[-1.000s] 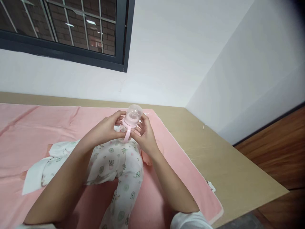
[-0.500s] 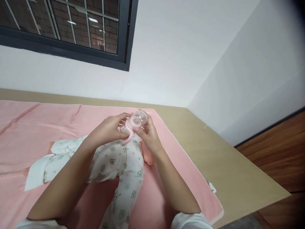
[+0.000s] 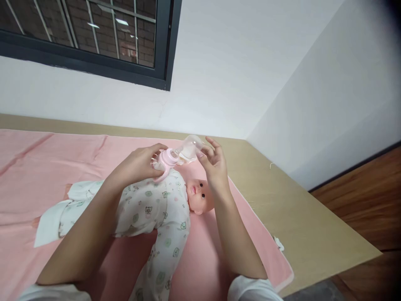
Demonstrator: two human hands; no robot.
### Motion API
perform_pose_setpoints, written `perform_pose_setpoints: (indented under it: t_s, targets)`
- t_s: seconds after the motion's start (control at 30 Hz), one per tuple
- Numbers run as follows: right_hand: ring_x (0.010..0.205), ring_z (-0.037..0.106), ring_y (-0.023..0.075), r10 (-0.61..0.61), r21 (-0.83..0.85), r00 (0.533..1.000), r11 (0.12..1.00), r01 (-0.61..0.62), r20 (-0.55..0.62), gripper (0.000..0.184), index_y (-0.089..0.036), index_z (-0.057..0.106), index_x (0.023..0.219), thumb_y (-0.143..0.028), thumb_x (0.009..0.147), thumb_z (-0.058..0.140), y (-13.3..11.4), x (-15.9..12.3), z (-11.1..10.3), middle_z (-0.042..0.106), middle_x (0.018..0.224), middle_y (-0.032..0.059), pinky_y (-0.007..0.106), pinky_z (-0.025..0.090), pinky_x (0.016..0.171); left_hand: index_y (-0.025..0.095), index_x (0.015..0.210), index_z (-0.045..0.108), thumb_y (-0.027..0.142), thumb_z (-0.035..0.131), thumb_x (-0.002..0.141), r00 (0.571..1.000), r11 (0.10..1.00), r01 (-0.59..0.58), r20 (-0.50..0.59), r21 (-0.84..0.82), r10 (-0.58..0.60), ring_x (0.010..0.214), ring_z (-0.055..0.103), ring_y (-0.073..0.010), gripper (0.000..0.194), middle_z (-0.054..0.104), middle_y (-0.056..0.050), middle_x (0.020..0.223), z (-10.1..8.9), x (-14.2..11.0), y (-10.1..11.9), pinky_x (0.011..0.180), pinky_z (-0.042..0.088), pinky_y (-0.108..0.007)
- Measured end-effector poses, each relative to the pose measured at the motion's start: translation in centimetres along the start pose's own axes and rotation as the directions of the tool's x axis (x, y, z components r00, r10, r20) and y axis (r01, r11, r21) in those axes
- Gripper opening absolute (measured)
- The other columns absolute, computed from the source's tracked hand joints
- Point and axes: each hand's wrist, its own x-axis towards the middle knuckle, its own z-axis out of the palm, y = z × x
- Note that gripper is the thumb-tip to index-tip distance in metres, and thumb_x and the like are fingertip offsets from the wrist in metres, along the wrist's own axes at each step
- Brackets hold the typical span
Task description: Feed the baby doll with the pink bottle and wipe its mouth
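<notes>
A baby doll (image 3: 156,209) in a white printed sleepsuit lies on a pink blanket (image 3: 46,167), its head to the right. Above its chest my left hand (image 3: 140,163) grips a pink baby bottle (image 3: 167,159) by its collar and handles, tilted to the right. My right hand (image 3: 213,161) pinches the bottle's clear cap (image 3: 191,148) with fingertips, the other fingers spread upward. The cap sits just off the bottle's top.
The blanket covers a light wooden table (image 3: 297,217) set in a corner of white walls. A dark-framed window (image 3: 94,37) is at upper left. Brown wood floor (image 3: 369,192) shows to the right of the table edge.
The bottle tilted from upright to the right. My right hand moved right with the clear cap, drawing it off the top, and the doll's face came into view.
</notes>
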Motion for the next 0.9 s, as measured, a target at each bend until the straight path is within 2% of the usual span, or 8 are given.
perform_pose_setpoints:
  t_s: [0.13, 0.3, 0.43, 0.57, 0.7, 0.8, 0.9]
  targets:
    - [0.12, 0.055, 0.0198, 0.029, -0.019, 0.999, 0.999, -0.029, 0.015, 0.056, -0.029, 0.045, 0.128, -0.048, 0.081, 0.067, 0.4, 0.3, -0.7, 0.063, 0.118, 0.0064, 0.042, 0.044, 0.105, 0.029, 0.113, 0.06, 0.021, 0.06, 0.062, 0.998, 1.0, -0.006, -0.054, 0.009, 0.006, 0.092, 0.063, -0.0215, 0.052, 0.068, 0.002, 0.104, -0.2, 0.2, -0.5, 0.085, 0.051, -0.033]
    - [0.121, 0.054, 0.0219, 0.106, -0.011, 0.971, 0.994, -0.107, 0.213, 0.065, -0.031, 0.045, 0.131, -0.054, 0.076, 0.07, 0.4, -0.5, 0.8, 0.051, 0.135, 0.0077, 0.042, 0.047, 0.102, 0.029, 0.112, 0.059, 0.023, 0.06, 0.061, 1.0, 1.0, 0.012, -0.029, 0.008, -0.012, 0.092, 0.064, -0.0221, 0.051, 0.068, 0.002, 0.104, 0.2, 0.2, -0.1, 0.081, 0.052, -0.033]
    - [0.125, 0.05, 0.0218, 0.072, -0.022, 0.962, 0.997, -0.069, 0.264, 0.065, -0.032, 0.044, 0.134, -0.055, 0.078, 0.068, -0.1, -1.2, 1.7, 0.049, 0.137, 0.007, 0.042, 0.044, 0.106, 0.029, 0.113, 0.059, 0.022, 0.058, 0.061, 1.0, 0.999, 0.004, -0.011, 0.033, -0.004, 0.093, 0.064, -0.0221, 0.052, 0.067, 0.003, 0.105, 0.5, 0.3, 0.0, 0.081, 0.052, -0.033]
    - [0.125, 0.05, 0.0211, 0.027, -0.031, 0.975, 0.999, -0.021, 0.219, 0.054, -0.031, 0.049, 0.129, -0.056, 0.083, 0.061, -0.2, -1.4, 1.8, 0.053, 0.134, 0.0054, 0.04, 0.044, 0.106, 0.028, 0.111, 0.059, 0.022, 0.058, 0.063, 1.0, 0.999, -0.012, -0.005, 0.045, 0.012, 0.092, 0.064, -0.0223, 0.049, 0.067, 0.002, 0.106, 0.5, 0.2, 0.2, 0.079, 0.051, -0.032]
    - [0.126, 0.05, 0.0215, -0.005, -0.038, 0.996, 0.999, 0.008, 0.092, 0.052, -0.029, 0.053, 0.126, -0.06, 0.085, 0.055, -0.4, -1.1, 1.3, 0.055, 0.133, 0.0053, 0.04, 0.043, 0.107, 0.029, 0.11, 0.059, 0.019, 0.056, 0.063, 0.999, 0.99, -0.019, -0.037, 0.141, 0.025, 0.09, 0.063, -0.0227, 0.048, 0.068, 0.002, 0.104, 0.4, 0.0, 0.5, 0.073, 0.048, -0.03]
    - [0.126, 0.05, 0.021, -0.036, -0.068, 0.999, 0.997, 0.035, -0.009, 0.054, -0.028, 0.052, 0.128, -0.063, 0.086, 0.05, -0.1, 0.0, -0.1, 0.055, 0.133, 0.0059, 0.04, 0.043, 0.106, 0.029, 0.113, 0.058, 0.019, 0.055, 0.064, 0.997, 0.985, 0.0, -0.071, 0.175, 0.012, 0.091, 0.063, -0.0228, 0.05, 0.067, 0.002, 0.107, -0.1, 0.0, 0.1, 0.073, 0.047, -0.03]
    - [0.127, 0.05, 0.0203, -0.102, -0.187, 0.988, 0.979, 0.078, -0.118, 0.054, -0.027, 0.052, 0.127, -0.063, 0.087, 0.047, 1.8, 1.8, -2.9, 0.055, 0.133, 0.0062, 0.038, 0.043, 0.105, 0.029, 0.123, 0.053, 0.022, 0.058, 0.064, 0.992, 0.986, 0.065, -0.12, 0.153, -0.046, 0.095, 0.062, -0.0242, 0.06, 0.065, 0.0, 0.114, -0.9, 0.3, -1.3, 0.078, 0.047, -0.031]
